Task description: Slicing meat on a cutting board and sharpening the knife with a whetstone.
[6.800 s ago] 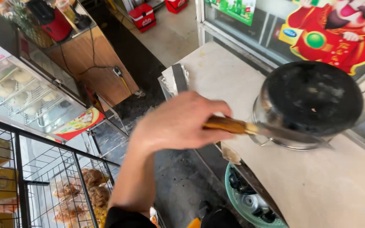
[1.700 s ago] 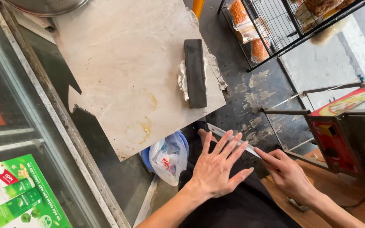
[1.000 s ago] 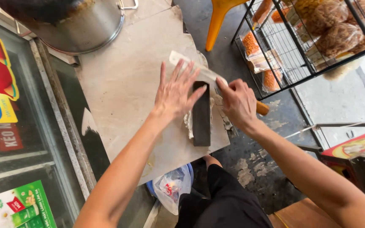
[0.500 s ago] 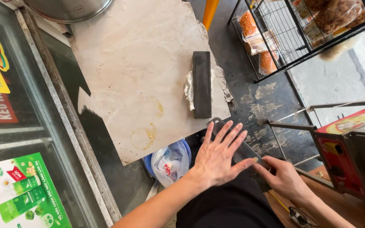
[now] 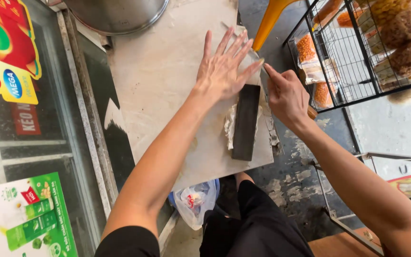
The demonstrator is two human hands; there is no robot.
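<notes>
A long dark sharpening stone [image 5: 245, 123] lies on a crumpled pale cloth [image 5: 229, 127] near the right edge of a light stone slab [image 5: 158, 71]. My left hand [image 5: 224, 66] is spread flat, its fingers pressing a knife blade [image 5: 254, 56] down at the stone's far end. My right hand [image 5: 286, 95] is closed around the knife's handle, whose brown end [image 5: 312, 113] sticks out beside my wrist. Most of the blade is hidden under my fingers.
A large metal pot [image 5: 115, 14] stands at the slab's far end. A glass-fronted cabinet [image 5: 34, 143] with coloured stickers is on the left. A wire rack [image 5: 357, 47] of bagged snacks and a yellow stool leg [image 5: 269, 19] are on the right. A plastic bag [image 5: 193, 202] hangs below the slab.
Half a second ago both hands and the knife were drawn back off the near end of the slab; now they have pushed forward to the stone's far end.
</notes>
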